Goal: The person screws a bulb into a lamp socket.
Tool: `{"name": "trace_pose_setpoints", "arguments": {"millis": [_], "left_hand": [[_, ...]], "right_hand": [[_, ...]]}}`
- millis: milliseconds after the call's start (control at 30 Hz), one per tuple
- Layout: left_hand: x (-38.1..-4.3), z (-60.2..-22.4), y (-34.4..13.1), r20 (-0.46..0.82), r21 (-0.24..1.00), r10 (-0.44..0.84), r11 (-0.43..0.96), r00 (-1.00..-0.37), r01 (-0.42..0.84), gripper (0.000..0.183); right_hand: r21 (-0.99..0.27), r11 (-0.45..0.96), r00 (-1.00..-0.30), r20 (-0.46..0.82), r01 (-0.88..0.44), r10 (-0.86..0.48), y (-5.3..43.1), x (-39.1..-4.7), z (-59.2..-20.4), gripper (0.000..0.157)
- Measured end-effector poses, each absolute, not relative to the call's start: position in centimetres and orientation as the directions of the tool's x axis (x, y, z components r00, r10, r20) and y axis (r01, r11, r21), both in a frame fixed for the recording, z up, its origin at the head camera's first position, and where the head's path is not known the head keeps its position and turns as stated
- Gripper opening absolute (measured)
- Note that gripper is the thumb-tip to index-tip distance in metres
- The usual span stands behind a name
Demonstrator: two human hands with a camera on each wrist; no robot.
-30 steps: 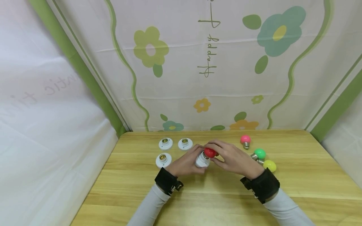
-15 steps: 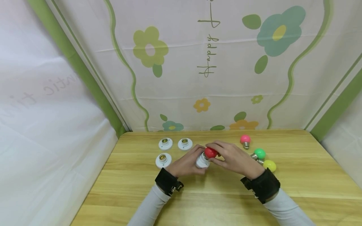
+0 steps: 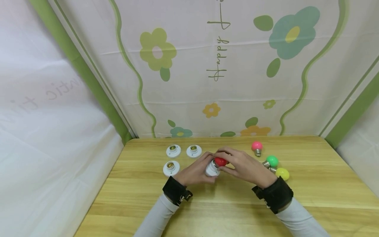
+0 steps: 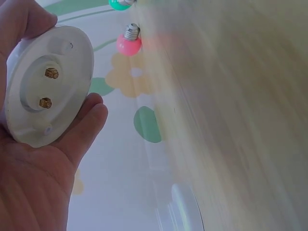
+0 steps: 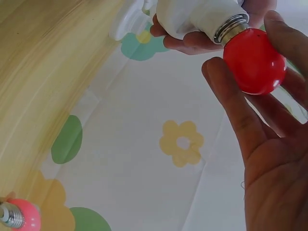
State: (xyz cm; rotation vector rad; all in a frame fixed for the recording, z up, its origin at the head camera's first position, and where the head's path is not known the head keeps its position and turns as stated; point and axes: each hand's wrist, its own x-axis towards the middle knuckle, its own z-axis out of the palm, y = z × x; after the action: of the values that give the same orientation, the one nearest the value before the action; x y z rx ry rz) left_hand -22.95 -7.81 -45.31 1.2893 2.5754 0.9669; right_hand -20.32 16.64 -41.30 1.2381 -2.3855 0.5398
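Note:
My left hand grips a white round lamp holder by its rim, tilted and lifted off the table. In the left wrist view the underside of the lamp holder faces the camera, with two brass screws. My right hand has its fingers and thumb around a red bulb. The right wrist view has the red bulb with its metal base partly inside the lamp holder's socket; a band of metal shows between glass and socket. The right fingers surround the glass.
Left of my hands, three white lamp holders sit on the wooden table. On the right lie a pink bulb, a green bulb and a yellow bulb. A flowered curtain hangs behind the table.
The right fingers have shifted slightly around the red bulb, which shows a little less behind them. The left hand keeps the lamp holder in nearly the same place.

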Motion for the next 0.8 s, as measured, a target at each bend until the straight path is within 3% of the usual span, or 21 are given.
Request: {"name": "trace_pose_setpoints", "arguments": {"millis": [233,800], "left_hand": [[-22.96,-45.41,-7.79,0.195,0.589,0.743,0.434,-0.641,0.682,0.069],[-22.99,-45.48,-7.67,0.168,0.612,0.761,0.417,-0.627,0.671,0.063]], "right_hand": [[-0.142,0.528,-0.517,0.521,-0.837,-0.679,16.74,-20.32,-41.41,0.056],[-0.183,0.565,-0.569,0.510,-0.804,-0.645,16.85,-20.22,-41.45,0.050]]}}
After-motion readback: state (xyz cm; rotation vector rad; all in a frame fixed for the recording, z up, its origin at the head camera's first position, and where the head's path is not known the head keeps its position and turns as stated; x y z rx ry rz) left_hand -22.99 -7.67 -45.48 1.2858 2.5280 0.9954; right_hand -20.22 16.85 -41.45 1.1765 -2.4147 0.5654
